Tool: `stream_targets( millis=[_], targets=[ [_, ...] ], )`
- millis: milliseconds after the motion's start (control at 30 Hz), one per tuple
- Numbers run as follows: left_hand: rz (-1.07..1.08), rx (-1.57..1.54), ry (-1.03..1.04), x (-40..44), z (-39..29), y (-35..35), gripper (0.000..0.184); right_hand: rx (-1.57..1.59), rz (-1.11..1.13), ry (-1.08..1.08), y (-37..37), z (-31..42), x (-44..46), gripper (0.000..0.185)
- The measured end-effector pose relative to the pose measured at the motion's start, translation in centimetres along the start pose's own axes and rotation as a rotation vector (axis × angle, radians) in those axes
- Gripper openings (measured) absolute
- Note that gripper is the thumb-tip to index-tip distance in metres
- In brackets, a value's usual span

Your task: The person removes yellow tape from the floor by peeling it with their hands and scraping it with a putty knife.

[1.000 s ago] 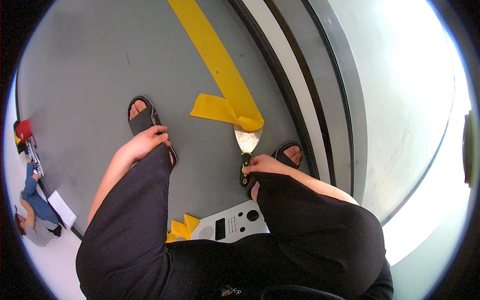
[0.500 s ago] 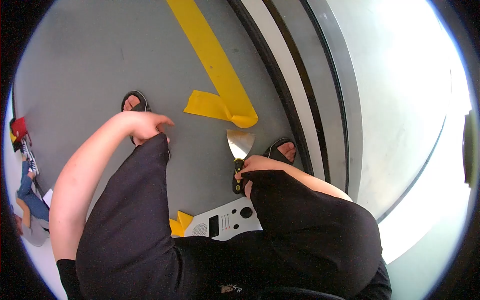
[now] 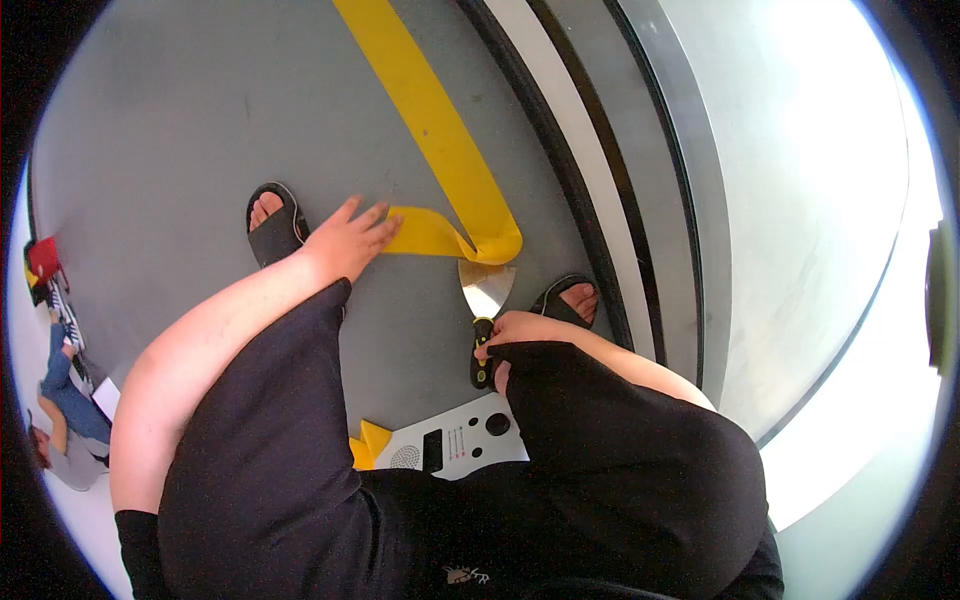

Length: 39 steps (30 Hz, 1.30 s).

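The grip of the right hand [image 3: 515,330] is clasped round the black-and-yellow handle [image 3: 481,374] of a scraper [image 3: 488,290]. Its metal blade points away from the person and reaches the folded end of a strip of yellow tape [image 3: 432,142]; whether the edge is tucked under the fold cannot be told.

The left hand [image 3: 348,240] is stretched out with its fingers spread, the fingertips over the loose end of that tape. Its thumb is hard to make out, so it cannot be told whether this grip pinches the tape or only lies against it. The tape comes down along the grey floor [image 3: 190,130] from the top of the view, then doubles back at the blade toward the left hand.

The left sandal [image 3: 275,235] is just beside the left wrist, and the right sandal [image 3: 560,303] is near the scraper, beyond the right hand. Between the knees, partly hidden by black clothes [image 3: 620,430], is a white panel [image 3: 470,435] with a round speaker grille, a dark window and black knobs. A crumpled yellow piece [image 3: 372,443] is at its left end.

To the right, curved black and white bands [image 3: 560,80] run along the floor's edge below a pale wall [image 3: 820,150]. At the far left, well apart, is another person [image 3: 68,395] in blue trousers, near a white sheet [image 3: 106,398] and a red thing [image 3: 43,258].
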State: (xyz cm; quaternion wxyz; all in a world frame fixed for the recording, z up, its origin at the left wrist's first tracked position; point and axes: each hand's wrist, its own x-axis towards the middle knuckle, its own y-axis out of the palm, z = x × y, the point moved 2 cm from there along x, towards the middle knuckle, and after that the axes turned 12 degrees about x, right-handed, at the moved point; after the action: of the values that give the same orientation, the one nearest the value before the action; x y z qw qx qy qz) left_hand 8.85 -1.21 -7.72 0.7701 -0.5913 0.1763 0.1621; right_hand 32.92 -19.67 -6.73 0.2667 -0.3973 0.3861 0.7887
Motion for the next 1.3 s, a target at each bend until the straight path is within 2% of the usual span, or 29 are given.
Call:
stream_targets(
  millis=[100, 200, 300, 333, 533, 633, 700, 733, 767, 833, 900, 967, 1100, 1300],
  targets=[
    [0.040, -0.158, 0.092, -0.9, -0.7, -0.6, 0.045, -0.033, -0.061, -0.020, -0.1, -0.5, 0.8, 0.044],
    [-0.028, -0.281, 0.071, -1.8, -0.1, -1.4, 0.043, 0.078, -0.105, 0.029, 0.1, -1.3, 1.0, 0.042],
    [-0.003, -0.307, 0.078, -2.1, -0.5, 0.4, 0.046, 0.053, 0.001, 0.052, 0.3, -0.1, 0.4, 0.040],
    [-0.002, -0.312, 0.077, -2.2, -0.6, 0.8, 0.046, -0.020, 0.002, 0.163, 0.3, -0.7, 1.3, 0.039],
    [-0.073, -0.212, 0.067, -2.7, -1.3, 1.3, 0.047, 0.004, -0.042, 0.103, 0.2, -0.4, 0.5, 0.039],
    [-0.040, -0.230, 0.157, -2.2, -1.3, -0.6, 0.044, 0.005, 0.008, 0.109, 0.3, -0.3, 0.7, 0.039],
    [-0.412, -0.258, 0.215, -1.7, -1.3, -2.8, 0.040, 0.035, -0.061, 0.120, 0.4, -0.8, 1.4, 0.035],
    [-0.517, -0.290, 0.286, -1.4, -0.8, -4.0, 0.039, 0.062, -0.134, 0.129, 0.2, -1.1, 1.9, 0.031],
    [-0.518, -0.295, 0.286, -1.1, -0.4, -4.9, 0.039, 0.064, -0.132, 0.133, 0.3, -1.6, 2.2, 0.031],
    [-0.631, -0.361, 0.370, -0.9, -0.1, -6.2, 0.038, 0.417, -0.241, -0.467, 0.3, -1.8, 2.6, 0.040],
    [-0.652, -0.400, 0.374, -0.6, -0.7, -5.6, 0.042, 0.376, -0.161, -0.410, 0.0, -2.7, 3.3, 0.039],
    [-0.636, -0.392, 0.425, -0.5, -0.3, -6.3, 0.043, 0.166, -0.135, -0.365, 0.4, -0.9, 1.9, 0.037],
    [-0.614, -0.391, 0.442, -1.2, -0.2, -7.7, 0.043, 0.268, -0.109, -0.423, 0.6, -1.2, 2.3, 0.043],
    [-0.563, -0.408, 0.520, -1.8, 0.1, -8.1, 0.044, 0.194, -0.078, -0.354, 1.0, -0.9, 2.1, 0.043]
  ],
)
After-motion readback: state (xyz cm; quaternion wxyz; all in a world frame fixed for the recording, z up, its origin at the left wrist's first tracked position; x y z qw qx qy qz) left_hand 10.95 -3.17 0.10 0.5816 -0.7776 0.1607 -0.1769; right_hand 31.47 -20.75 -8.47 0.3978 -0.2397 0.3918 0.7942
